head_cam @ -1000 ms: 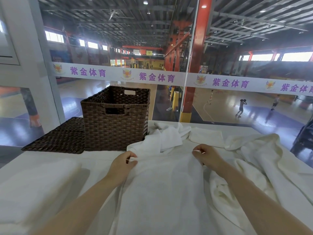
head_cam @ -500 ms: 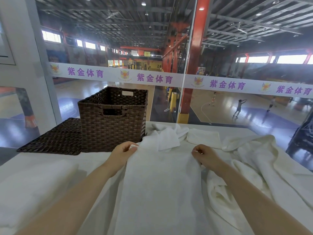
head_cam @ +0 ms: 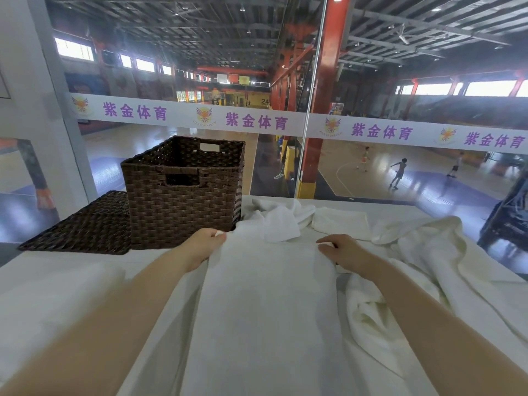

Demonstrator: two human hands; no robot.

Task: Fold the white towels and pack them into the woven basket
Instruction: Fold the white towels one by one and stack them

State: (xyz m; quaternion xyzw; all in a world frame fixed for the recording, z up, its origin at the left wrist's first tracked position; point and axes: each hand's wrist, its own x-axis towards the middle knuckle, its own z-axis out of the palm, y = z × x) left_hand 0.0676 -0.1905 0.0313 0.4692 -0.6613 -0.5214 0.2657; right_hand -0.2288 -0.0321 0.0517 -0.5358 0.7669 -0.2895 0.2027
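Observation:
A long white towel (head_cam: 265, 304) lies stretched flat on the white table, running from me toward the far edge. My left hand (head_cam: 200, 247) pinches its far left corner, just in front of the woven basket (head_cam: 183, 192). My right hand (head_cam: 343, 252) pinches the far right corner. The dark brown basket stands upright at the far left; none of its contents are visible. More white towels (head_cam: 285, 221) lie crumpled beyond the stretched one, and a larger heap (head_cam: 423, 267) spreads on the right.
A flat woven lid (head_cam: 83, 227) lies left of the basket. A folded white cloth (head_cam: 43, 304) sits at the near left. A glass wall stands right behind the table, with a sports hall beyond it.
Both hands carried the towel's far edge further away from me, the left one also outward toward the basket. The towel now lies wider and flatter.

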